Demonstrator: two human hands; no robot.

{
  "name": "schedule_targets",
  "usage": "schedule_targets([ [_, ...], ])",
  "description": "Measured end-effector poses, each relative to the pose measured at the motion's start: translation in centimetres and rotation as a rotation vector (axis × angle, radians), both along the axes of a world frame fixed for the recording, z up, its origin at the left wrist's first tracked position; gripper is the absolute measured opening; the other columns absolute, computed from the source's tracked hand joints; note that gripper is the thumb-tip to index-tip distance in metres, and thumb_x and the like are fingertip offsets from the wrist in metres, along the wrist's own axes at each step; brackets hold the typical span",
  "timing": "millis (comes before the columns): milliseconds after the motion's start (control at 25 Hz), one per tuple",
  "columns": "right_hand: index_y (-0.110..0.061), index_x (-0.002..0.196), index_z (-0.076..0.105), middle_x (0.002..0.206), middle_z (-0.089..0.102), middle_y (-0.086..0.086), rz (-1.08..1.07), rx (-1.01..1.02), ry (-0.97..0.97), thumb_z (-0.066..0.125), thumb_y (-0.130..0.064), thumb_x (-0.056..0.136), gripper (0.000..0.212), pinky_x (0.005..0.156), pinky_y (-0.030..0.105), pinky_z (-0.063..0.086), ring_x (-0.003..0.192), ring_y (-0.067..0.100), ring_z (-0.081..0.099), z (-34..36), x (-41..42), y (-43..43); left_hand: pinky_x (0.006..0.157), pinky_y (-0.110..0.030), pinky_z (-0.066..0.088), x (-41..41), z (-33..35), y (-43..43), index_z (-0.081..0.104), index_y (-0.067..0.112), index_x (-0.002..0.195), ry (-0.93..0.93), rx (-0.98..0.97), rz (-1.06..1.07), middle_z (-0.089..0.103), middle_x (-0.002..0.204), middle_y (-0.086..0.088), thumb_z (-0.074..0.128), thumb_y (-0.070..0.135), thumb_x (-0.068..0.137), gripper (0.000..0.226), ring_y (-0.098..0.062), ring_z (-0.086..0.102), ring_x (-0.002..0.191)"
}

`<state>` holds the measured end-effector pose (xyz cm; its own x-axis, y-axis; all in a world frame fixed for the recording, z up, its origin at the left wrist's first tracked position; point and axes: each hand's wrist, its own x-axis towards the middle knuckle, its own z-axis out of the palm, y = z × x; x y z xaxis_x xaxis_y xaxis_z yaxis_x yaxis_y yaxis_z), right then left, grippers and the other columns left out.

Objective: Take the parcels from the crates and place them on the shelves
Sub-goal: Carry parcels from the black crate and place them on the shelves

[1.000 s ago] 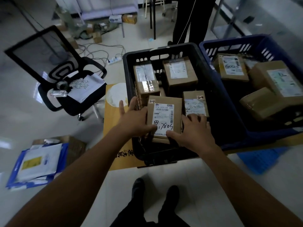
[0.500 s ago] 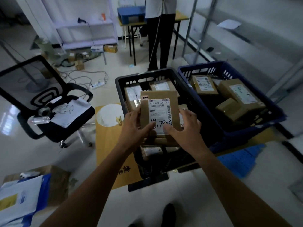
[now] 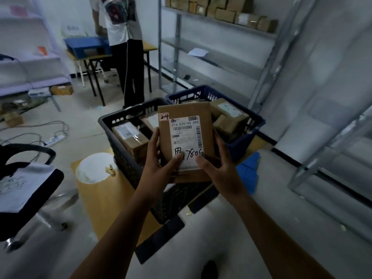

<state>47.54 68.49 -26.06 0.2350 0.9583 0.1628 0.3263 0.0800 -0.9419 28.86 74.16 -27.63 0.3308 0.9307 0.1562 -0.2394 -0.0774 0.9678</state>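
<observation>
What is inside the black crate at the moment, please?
The black crate holds a taped parcel and a second parcel behind it. The lifted parcel, held by the left hand and right hand, covers the crate's right half, so anything there is hidden.

The person's left hand and right hand are bare, and the left forearm and right forearm are uncovered from the wrists to the lower edge of the view. The left thumb ends in a short, rounded nail. At the bottom, between the two arms, shows the rounded toe of a black shoe, too dim and blurred for its material or any markings to be made out.
</observation>
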Motion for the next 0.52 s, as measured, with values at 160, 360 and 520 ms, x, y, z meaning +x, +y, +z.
schedule_targets([
  [160,-0.066,0.145,0.029,0.146,0.046,-0.007,-0.212,0.051,0.013,0.067,-0.055,0.084,0.073,0.095,0.043,0.059,0.126,0.015,0.058,-0.3,4.3,-5.4,0.082,-0.042,0.063,5.0,0.7,-2.0,0.024,0.067,0.147,0.088,-0.043,-0.188,0.049,0.147,0.014,0.069,0.052,0.087,0.076,-0.014,0.065,0.12],
  [360,-0.056,0.148,0.035,0.143,0.047,0.0,-0.534,0.054,0.122,0.072,-0.043,0.089,0.071,0.078,0.03,0.063,0.118,0.018,0.064,-3.3,12.6,-16.9,0.094,-0.033,0.057,14.4,-0.5,-6.4,0.038,0.061,0.143,0.385,0.24,-0.3,0.057,0.141,0.017,0.049,0.052,0.1,0.045,-0.005,0.059,0.126],
  [520,-0.057,0.148,0.035,0.144,0.049,0.0,-0.724,0.071,0.203,0.072,-0.048,0.085,0.074,0.076,0.028,0.062,0.116,0.015,0.066,-5.0,19.2,-27.5,0.123,-0.062,0.011,23.6,-2.5,-11.1,0.028,0.047,0.156,1.018,0.573,-0.242,0.019,0.169,0.005,0.046,0.058,0.1,0.06,-0.029,0.01,0.157],
])
